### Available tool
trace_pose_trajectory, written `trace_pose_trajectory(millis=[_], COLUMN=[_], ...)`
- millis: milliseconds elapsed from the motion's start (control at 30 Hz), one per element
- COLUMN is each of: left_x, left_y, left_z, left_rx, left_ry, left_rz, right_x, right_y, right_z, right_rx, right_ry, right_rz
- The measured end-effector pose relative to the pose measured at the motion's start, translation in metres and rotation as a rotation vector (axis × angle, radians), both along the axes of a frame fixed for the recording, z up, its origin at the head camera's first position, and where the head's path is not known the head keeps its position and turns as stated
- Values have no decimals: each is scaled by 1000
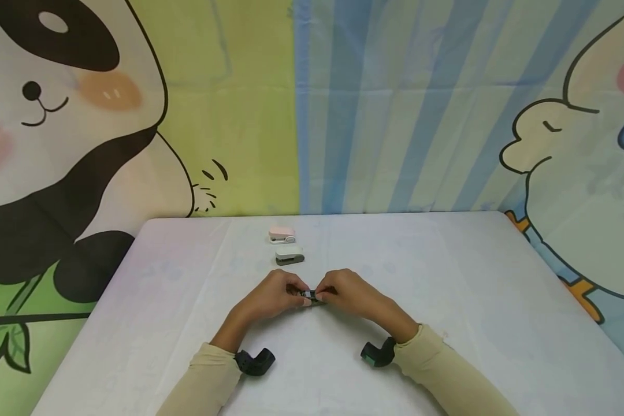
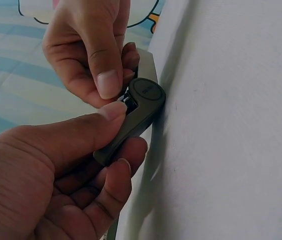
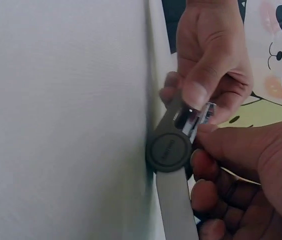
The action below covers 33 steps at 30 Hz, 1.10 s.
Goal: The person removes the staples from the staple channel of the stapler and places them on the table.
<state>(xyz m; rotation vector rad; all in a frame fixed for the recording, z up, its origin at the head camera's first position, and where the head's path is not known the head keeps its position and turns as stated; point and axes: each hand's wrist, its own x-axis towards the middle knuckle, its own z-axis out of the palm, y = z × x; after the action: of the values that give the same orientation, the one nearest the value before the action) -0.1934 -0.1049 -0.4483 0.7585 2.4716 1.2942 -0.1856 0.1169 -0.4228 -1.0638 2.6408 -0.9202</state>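
Note:
A small stapler [image 1: 314, 301] is folded wide open at its round hinge, between both hands above the white table. My left hand [image 1: 278, 297] grips its dark grey base [image 2: 138, 120], thumb on top and fingers beneath. Opposite it, my right hand [image 1: 351, 293] has thumb and fingertips drawn together at the shiny metal strip [image 3: 201, 120] inside. In the right wrist view, the pale grey cover [image 3: 176, 205] slants away from the hinge beside the right fingers [image 3: 204, 195]. Fingertips partly hide the metal parts.
Beyond the hands, a white stapler [image 1: 289, 255] and a pink stapler [image 1: 282, 234] lie one behind the other. A white cloth covers the table [image 1: 447, 271]. A printed cartoon curtain [image 1: 395, 104] hangs behind its back edge. Black wrist cameras [image 1: 256, 362] sit at both cuffs.

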Motion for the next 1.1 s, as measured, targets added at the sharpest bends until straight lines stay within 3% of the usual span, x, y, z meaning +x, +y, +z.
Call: trace_pose_trajectory(millis=[167,533,767,1100], left_x=[0,5,3,2], left_y=[3,8,7,5], left_z=[3,8,6,5], left_rx=[-10,-35,-28,-39], left_ry=[18,44,57,10], left_rz=[-9,0,-10,7], right_x=[2,5,7,1], right_y=[-4,-7,-8,-1], right_z=[-4,-3,1,3], right_rx=[-21,-100,-88,-188], right_ry=[-23,-214,-162,-94], right_rz=[-37,-156,-210,-152])
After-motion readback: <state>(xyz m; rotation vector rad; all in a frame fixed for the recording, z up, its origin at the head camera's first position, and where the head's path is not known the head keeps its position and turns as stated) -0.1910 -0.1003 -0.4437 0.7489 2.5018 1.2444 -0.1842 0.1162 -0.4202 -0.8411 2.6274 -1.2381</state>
